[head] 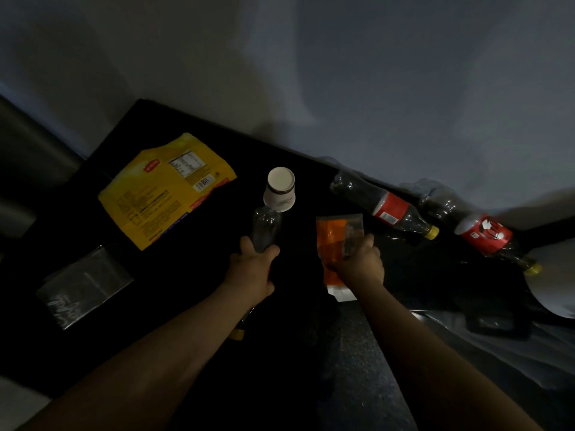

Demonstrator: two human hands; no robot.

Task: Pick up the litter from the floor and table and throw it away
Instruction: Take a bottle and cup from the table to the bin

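My left hand (252, 269) grips a clear plastic bottle (266, 227) that lies on the black table (193, 293), its yellow cap pointing back under my forearm. My right hand (361, 262) pinches an orange snack wrapper (331, 236) near the table's front edge. A white paper cup (280, 189) lies on its side just beyond the clear bottle. A large yellow packet (165, 191) lies flat at the left. A dark shiny wrapper (84, 286) sits at the near left. Two cola bottles with red labels (390, 206) (480, 234) lie on their sides at the right.
A pale wall (342, 73) rises behind the table. Dark speckled floor (367, 368) shows below my right arm. A grey shiny surface (497, 346) and a white rounded object (557, 275) lie at the far right. The room is dim.
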